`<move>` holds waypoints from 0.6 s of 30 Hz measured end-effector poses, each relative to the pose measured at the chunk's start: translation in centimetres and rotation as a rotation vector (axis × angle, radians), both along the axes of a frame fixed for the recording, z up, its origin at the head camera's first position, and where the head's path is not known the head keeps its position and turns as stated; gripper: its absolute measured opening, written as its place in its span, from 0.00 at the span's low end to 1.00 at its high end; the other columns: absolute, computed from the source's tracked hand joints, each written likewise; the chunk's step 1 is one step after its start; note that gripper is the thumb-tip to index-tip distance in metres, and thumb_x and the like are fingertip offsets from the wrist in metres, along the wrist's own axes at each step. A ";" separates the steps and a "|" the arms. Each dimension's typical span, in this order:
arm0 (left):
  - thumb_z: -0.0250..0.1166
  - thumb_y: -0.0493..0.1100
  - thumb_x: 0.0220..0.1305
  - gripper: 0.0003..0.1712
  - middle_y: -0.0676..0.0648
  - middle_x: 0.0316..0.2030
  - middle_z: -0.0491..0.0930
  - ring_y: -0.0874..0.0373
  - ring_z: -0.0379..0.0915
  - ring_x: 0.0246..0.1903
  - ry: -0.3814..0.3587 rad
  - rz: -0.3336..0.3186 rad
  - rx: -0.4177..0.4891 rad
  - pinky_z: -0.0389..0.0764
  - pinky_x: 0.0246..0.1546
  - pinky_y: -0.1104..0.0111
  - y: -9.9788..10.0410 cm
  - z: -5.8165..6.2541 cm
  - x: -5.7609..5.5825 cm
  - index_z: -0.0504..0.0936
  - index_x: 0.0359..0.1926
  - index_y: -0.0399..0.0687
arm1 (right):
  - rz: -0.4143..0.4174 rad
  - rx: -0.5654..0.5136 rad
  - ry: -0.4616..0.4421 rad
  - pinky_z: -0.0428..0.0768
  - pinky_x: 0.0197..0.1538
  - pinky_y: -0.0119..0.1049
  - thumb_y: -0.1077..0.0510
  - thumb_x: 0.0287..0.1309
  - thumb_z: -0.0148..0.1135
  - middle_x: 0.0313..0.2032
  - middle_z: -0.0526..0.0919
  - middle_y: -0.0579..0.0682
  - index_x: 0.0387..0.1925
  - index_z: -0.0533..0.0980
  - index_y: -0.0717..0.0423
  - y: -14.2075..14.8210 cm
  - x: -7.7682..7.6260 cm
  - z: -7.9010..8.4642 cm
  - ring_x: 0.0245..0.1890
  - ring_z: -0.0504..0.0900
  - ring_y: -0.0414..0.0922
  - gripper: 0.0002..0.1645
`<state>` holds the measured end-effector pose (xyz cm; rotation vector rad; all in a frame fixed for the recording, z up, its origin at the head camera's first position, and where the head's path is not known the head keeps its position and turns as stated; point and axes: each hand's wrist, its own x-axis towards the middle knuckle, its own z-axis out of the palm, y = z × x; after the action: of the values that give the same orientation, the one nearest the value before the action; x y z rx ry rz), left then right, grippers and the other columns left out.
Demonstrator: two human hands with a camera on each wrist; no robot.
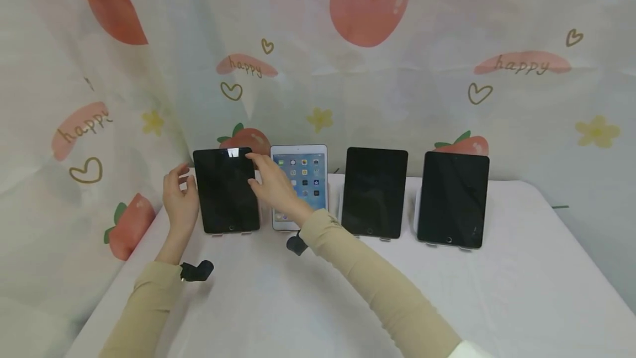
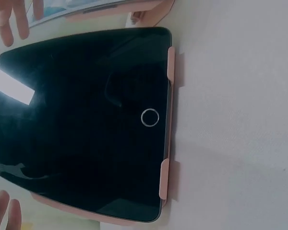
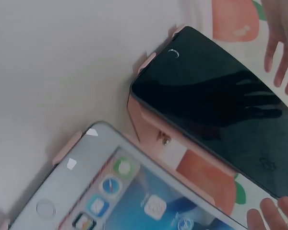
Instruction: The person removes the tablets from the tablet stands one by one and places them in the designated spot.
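Observation:
A black-screened tablet [image 1: 226,192] leans on a pink stand [image 2: 170,64] at the left of the row, its round home button toward the table. Beside its left edge is my left hand [image 1: 180,203], fingers loosely bent and apart from the glass. My right hand [image 1: 275,184] reaches across in front of a white tablet [image 1: 313,173] with a lit home screen. Its fingertips lie right at the black tablet's upper right corner, with the thumb lower along that edge. In the right wrist view, the right fingers [image 3: 273,218] appear extended near the tablet's top end.
Two more dark tablets stand to the right, one near the middle [image 1: 374,192] and one farther right [image 1: 453,198]. A white cloth [image 1: 298,303] covers the table. Behind hangs a fruit-printed curtain [image 1: 397,93]. Small black wrist cameras [image 1: 199,270] stick out from both sleeves.

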<state>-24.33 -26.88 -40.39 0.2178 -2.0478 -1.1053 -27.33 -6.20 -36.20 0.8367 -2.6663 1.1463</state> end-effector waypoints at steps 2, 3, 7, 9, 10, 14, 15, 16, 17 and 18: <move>0.52 0.33 0.68 0.18 0.34 0.52 0.74 0.43 0.74 0.48 -0.011 -0.009 0.022 0.68 0.40 0.79 -0.3 0.0 -0.3 0.73 0.58 0.35 | -0.021 -0.051 -0.051 0.78 0.59 0.40 0.59 0.63 0.60 0.59 0.73 0.53 0.67 0.62 0.51 -0.3 -0.2 -0.1 0.58 0.76 0.47 0.33; 0.52 0.33 0.68 0.18 0.34 0.52 0.74 0.43 0.74 0.48 -0.018 -0.015 0.034 0.69 0.41 0.78 -0.5 0.0 -0.4 0.73 0.58 0.36 | -0.033 -0.084 -0.084 0.78 0.60 0.39 0.60 0.63 0.59 0.59 0.73 0.53 0.67 0.62 0.51 -0.4 -0.3 -0.2 0.58 0.76 0.47 0.32; 0.51 0.34 0.69 0.19 0.36 0.54 0.74 0.48 0.73 0.48 -0.051 -0.044 0.091 0.68 0.43 0.79 -1.1 0.0 -0.8 0.72 0.60 0.38 | -0.067 -0.232 -0.181 0.78 0.59 0.38 0.63 0.62 0.60 0.55 0.76 0.54 0.65 0.64 0.54 -0.8 -0.8 -0.4 0.55 0.78 0.49 0.31; 0.52 0.35 0.70 0.19 0.38 0.54 0.75 0.55 0.73 0.46 -0.063 -0.058 0.121 0.69 0.42 0.82 -1.3 0.0 -0.9 0.72 0.60 0.39 | -0.074 -0.280 -0.209 0.79 0.57 0.38 0.64 0.62 0.59 0.53 0.77 0.55 0.65 0.64 0.53 -1.0 -1.1 -0.4 0.53 0.78 0.49 0.31; 0.52 0.36 0.70 0.20 0.38 0.54 0.75 0.58 0.72 0.45 -0.066 -0.073 0.143 0.70 0.42 0.84 -1.4 0.1 -1.0 0.72 0.61 0.40 | -0.075 -0.294 -0.215 0.79 0.56 0.38 0.64 0.61 0.60 0.53 0.77 0.55 0.66 0.63 0.53 -1.1 -1.3 -0.4 0.52 0.79 0.49 0.32; 0.52 0.37 0.71 0.21 0.40 0.55 0.75 0.69 0.71 0.41 -0.097 -0.134 0.209 0.75 0.38 0.86 -1.7 0.2 -1.2 0.71 0.63 0.43 | -0.069 -0.302 -0.223 0.81 0.53 0.38 0.64 0.62 0.59 0.51 0.77 0.55 0.67 0.61 0.50 -1.4 -1.7 -0.5 0.51 0.79 0.49 0.34; 0.52 0.37 0.71 0.22 0.39 0.55 0.74 0.69 0.71 0.41 -0.105 -0.157 0.227 0.75 0.38 0.86 -1.7 0.4 -1.1 0.70 0.64 0.44 | -0.068 -0.299 -0.222 0.81 0.52 0.38 0.64 0.62 0.59 0.51 0.77 0.55 0.67 0.60 0.50 -1.4 -1.8 -0.6 0.50 0.79 0.49 0.34; 0.52 0.37 0.71 0.22 0.39 0.55 0.73 0.68 0.71 0.41 -0.117 -0.176 0.244 0.76 0.38 0.85 -1.6 0.7 -1.1 0.70 0.64 0.44 | -0.063 -0.304 -0.223 0.81 0.52 0.37 0.64 0.62 0.59 0.51 0.77 0.55 0.67 0.60 0.49 -1.5 -1.9 -0.6 0.50 0.79 0.49 0.34; 0.52 0.36 0.71 0.22 0.39 0.55 0.73 0.68 0.70 0.41 -0.131 -0.191 0.255 0.76 0.39 0.85 -1.5 1.0 -1.0 0.69 0.64 0.43 | -0.059 -0.306 -0.221 0.80 0.52 0.37 0.64 0.62 0.58 0.51 0.77 0.55 0.67 0.60 0.49 -1.5 -2.0 -0.7 0.50 0.79 0.49 0.34; 0.52 0.36 0.71 0.22 0.39 0.55 0.73 0.68 0.70 0.41 -0.141 -0.206 0.272 0.76 0.39 0.84 -1.4 1.3 -0.9 0.69 0.65 0.42 | -0.055 -0.309 -0.221 0.80 0.52 0.37 0.64 0.63 0.58 0.51 0.77 0.55 0.68 0.60 0.49 -1.5 -2.1 -0.8 0.50 0.78 0.49 0.34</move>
<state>-25.27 -28.29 -39.06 0.2290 -2.0730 -1.5368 -29.45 -7.73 -37.03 0.6108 -2.5542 1.6668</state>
